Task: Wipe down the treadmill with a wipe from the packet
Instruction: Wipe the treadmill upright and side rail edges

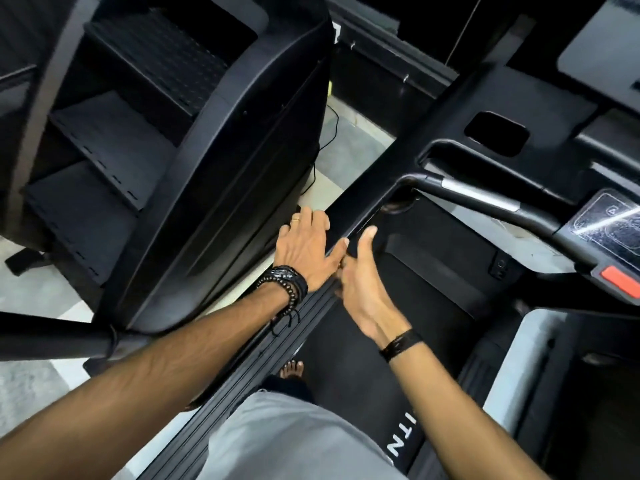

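A person is standing on the treadmill [408, 320], both arms reaching to its black left upright [374, 202]. The left hand [304, 247] is lying flat, fingers spread and grasping nothing — the right hand [360, 271] is likewise released, palm turned inward beside it.

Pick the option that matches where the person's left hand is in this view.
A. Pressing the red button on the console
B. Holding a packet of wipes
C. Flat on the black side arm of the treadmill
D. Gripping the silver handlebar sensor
C: the left hand lies with straight fingers on the black side arm of the treadmill, far from the red button and the silver handlebar sensor; no packet shows.
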`<act>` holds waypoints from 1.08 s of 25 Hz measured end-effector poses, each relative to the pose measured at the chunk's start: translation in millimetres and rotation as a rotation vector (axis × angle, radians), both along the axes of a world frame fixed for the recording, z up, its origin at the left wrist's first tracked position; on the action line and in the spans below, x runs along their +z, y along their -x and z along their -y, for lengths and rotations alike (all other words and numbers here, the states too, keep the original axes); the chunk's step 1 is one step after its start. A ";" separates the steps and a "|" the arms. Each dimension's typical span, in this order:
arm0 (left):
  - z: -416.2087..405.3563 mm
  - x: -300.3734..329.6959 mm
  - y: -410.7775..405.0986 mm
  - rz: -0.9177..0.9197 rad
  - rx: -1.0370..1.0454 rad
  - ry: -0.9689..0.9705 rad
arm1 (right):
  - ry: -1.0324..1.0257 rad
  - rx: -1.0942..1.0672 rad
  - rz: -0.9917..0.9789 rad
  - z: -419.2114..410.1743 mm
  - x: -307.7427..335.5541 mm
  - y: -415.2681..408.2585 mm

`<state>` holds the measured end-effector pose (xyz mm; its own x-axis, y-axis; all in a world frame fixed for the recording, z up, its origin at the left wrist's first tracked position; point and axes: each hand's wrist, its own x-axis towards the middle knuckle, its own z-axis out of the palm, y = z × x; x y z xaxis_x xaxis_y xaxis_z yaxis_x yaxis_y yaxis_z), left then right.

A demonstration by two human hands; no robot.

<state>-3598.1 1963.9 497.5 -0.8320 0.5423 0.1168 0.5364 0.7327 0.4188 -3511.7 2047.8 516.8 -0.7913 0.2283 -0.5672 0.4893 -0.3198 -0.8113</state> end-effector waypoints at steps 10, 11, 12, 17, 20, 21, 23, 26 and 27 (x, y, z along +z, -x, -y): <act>-5.8 1.8 7.7 0.074 0.002 0.008 | -0.051 -0.097 0.056 17.0 5.9 0.4; -5.6 0.9 8.1 0.071 0.002 0.000 | -0.053 -0.107 0.049 14.6 11.4 0.7; -5.6 -0.3 8.2 0.069 0.004 -0.010 | -0.063 -0.133 0.034 8.4 15.3 2.3; -6.8 -0.8 6.7 0.081 0.016 0.010 | -0.088 -0.328 0.004 -14.7 21.6 23.2; -6.1 1.5 5.1 0.088 0.028 0.009 | -0.066 -0.185 0.062 -0.4 13.2 14.5; -5.6 2.5 5.3 0.089 0.033 0.007 | -0.018 -0.131 0.068 4.0 16.5 7.7; -4.6 2.6 6.6 0.096 0.036 -0.001 | 0.105 -0.079 0.040 1.8 27.8 -2.2; -5.6 2.1 4.8 0.096 0.055 -0.001 | 0.104 -0.149 -0.087 -34.6 30.4 4.0; -6.3 1.9 4.3 0.096 0.062 0.000 | 0.074 -0.205 -0.087 -46.3 28.6 11.7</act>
<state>-3602.4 1970.2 499.4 -0.8712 0.4896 0.0352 0.4477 0.7631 0.4662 -3523.4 2094.1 545.4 -0.7793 0.3496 -0.5200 0.3370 -0.4659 -0.8182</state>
